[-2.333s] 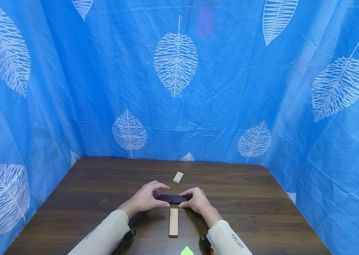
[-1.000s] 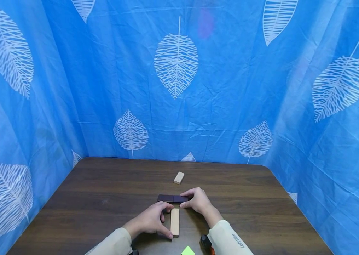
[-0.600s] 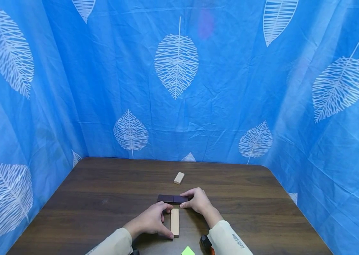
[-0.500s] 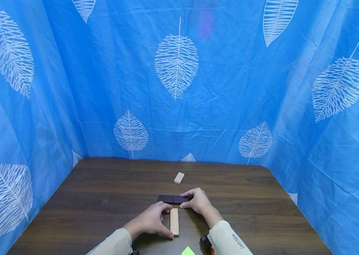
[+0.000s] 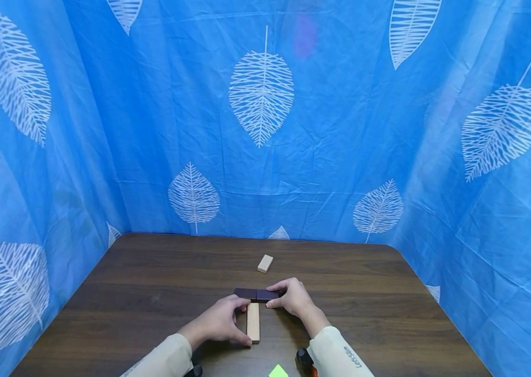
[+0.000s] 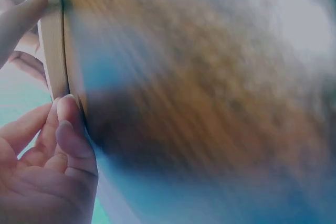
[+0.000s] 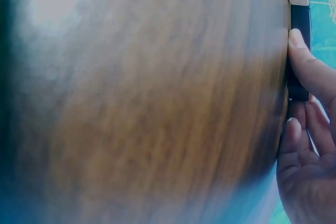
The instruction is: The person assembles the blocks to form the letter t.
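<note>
Gripping the long pale wooden block by its two ends, the fingers of the left hand hide part of its left side. It lies lengthwise on the tabletop, its far end at the near side of the left dark block; whether the two touch is hard to tell. The right dark block lies end to end with that one, its outer end partly covered by the right hand, whose thumb and fingers pinch it from near and far sides. Beyond them sits a small pale block, well apart. A bright green piece is cut off by the head view's lower edge, so its full shape cannot be made out. Most of the tabletop blurs in both wrist views.
</note>
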{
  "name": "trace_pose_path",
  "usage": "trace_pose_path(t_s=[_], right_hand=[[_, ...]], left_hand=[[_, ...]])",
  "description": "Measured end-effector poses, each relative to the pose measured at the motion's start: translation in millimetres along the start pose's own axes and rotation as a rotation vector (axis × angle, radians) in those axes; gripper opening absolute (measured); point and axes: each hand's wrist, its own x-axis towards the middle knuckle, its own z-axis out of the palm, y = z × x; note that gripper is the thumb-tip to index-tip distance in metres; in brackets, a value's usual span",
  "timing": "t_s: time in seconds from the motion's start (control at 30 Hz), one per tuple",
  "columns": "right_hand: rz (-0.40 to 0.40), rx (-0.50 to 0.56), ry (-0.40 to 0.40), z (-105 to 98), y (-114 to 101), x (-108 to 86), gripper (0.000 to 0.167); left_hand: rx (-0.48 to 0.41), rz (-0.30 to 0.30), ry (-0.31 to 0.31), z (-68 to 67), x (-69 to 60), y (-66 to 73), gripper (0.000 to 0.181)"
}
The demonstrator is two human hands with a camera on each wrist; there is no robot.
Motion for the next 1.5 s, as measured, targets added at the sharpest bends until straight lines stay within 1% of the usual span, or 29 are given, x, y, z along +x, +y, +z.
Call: trace_pose_path(t_s=[0.17, 0.43, 0.83, 1.17, 1.37, 1.5], right_hand=[[0.006, 0.002, 0.002, 0.9, 0.5, 0.0, 0.032], [0.007, 0.004, 0.0, 1.3, 0.9, 0.2, 0.032], [0.011, 0.008, -0.001, 1.4, 0.5, -0.7, 0.031], [-0.007, 0.006, -0.004, 0.7, 1.1, -0.7, 0.032], [-0.004, 0.002, -0.006, -0.3, 0.0, -1.7, 0.032], [0.0, 0.0, -0.009, 0.0, 0.8, -1.4, 0.032]], left_hand=[[-0.027, -0.012, 0.0, -0.4, 0.5, -2.1, 0.083], [-0.041, -0.041, 0.004, 0.3, 1.4, -4.2, 0.076], [-0.043, -0.028, 0.016, 1.4, 0.2, -4.9, 0.074], [-0.042, -0.039, 0.023, 1.1, 0.0, -2.9, 0.074], [-0.038, -0.032, 0.026, 1.1, -0.5, -2.8, 0.074], [-0.039, -0.038, 0.02, 2.0, 0.1, -3.3, 0.074]])
